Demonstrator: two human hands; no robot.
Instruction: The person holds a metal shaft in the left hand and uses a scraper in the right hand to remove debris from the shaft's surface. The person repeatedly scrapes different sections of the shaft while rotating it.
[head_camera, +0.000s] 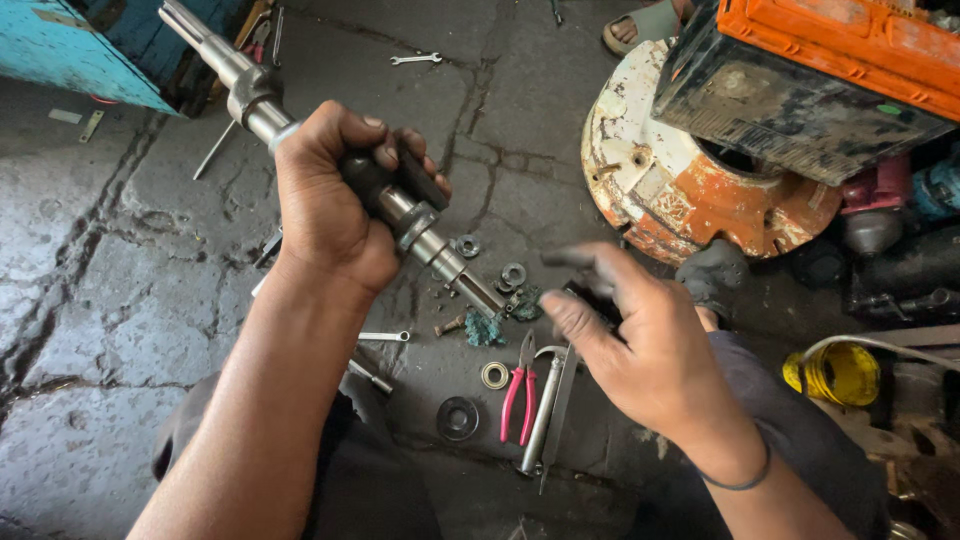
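Fist of left hand (330, 195) is clenched round a steel shaft (330, 150), held slanted, its far end up and away from the knuckles, its near end pointing down toward the right hand (640, 350). Rt hand is blurred, palm half up, fingers loose, grasping nothing I can make out. Just below it lie red-handled pliers (518, 395) and a metal rod (541, 420); washers (494, 375) sit btwn both wrists. Bare stone floor (90, 330) lies wide open left of the fist; a rusty wheel hub (690, 190) crowds beyond the rt fingers.
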